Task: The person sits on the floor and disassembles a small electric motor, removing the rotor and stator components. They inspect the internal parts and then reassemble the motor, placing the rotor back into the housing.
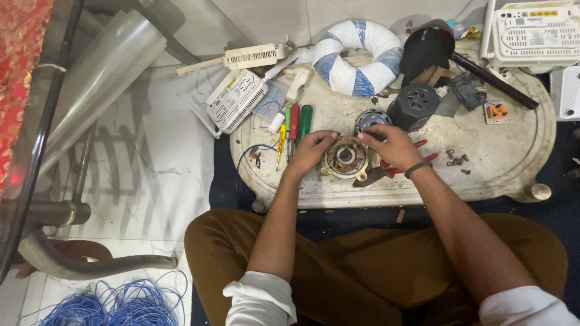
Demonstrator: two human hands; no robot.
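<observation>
while both hands work near the front edge of the low white table [507, 169], screwdrivers [296, 130] with yellow, red and green handles lie left of them. left hand [314, 151] curls its fingers against the left rim of the round motor stator [345, 158]. right hand [393, 145] pinches the stator's upper right edge. red-handled pliers [405, 166] lie just under the right hand; loose screws [457, 160] sit further right.

A rusty, dull metal motor core [345, 158] is seen on a stained, matt stone-like table top [507, 157]. Glossy plastic screwdriver handles [297, 124] are noted beside it. Smooth white plastic is shown on the router casing [237, 100].
</observation>
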